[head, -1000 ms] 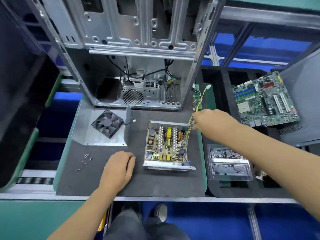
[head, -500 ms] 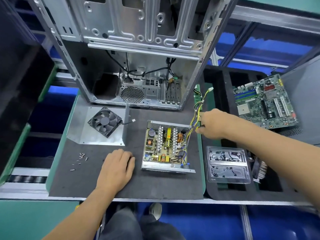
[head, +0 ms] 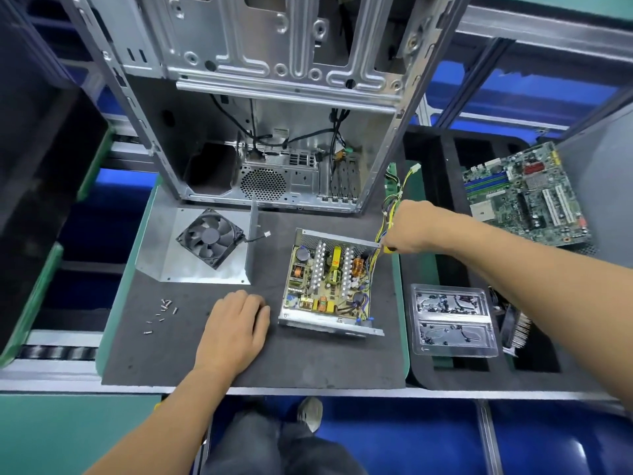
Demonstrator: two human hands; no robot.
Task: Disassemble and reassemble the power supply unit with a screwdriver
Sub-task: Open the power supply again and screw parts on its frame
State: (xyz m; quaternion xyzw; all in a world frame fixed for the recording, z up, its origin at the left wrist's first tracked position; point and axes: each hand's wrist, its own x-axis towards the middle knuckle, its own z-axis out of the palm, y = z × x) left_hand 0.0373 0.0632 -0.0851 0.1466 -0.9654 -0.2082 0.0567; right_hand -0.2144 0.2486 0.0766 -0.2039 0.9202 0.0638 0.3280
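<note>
1. The power supply unit [head: 329,282] sits with its cover off near the middle of the dark mat on the bench [head: 239,371], circuit board facing up, just in front of the empty computer case [head: 274,132].
2. I'd judge it fairly heavy and rigid at the steel tray, but fragile on top — coils, capacitors and heatsink fins that shouldn't be pressed. The safe places to hold look like the folded metal walls at the near and far edges.
3. Its wire bundle [head: 390,214] is the soft part: it leaves the far right corner and trails up past the case. Pulling on it would likely strain the solder joints.
4. The right hand [head: 409,231] is at that far right corner, fingers curled around something with a yellow and black tip — probably the screwdriver [head: 388,249], though most of it is hidden. It touches or nearly touches the wires.
5. The left hand [head: 236,323] lies flat on the mat, fingers relaxed and holding nothing, just beside the unit's near left corner but not touching it.
6. The cover with the fan [head: 209,237] lies apart to the left, and a scatter of screws [head: 161,313] sits further left on the mat.
7. Off to the right are a motherboard [head: 524,197] and a clear plastic tray [head: 452,320].
</note>
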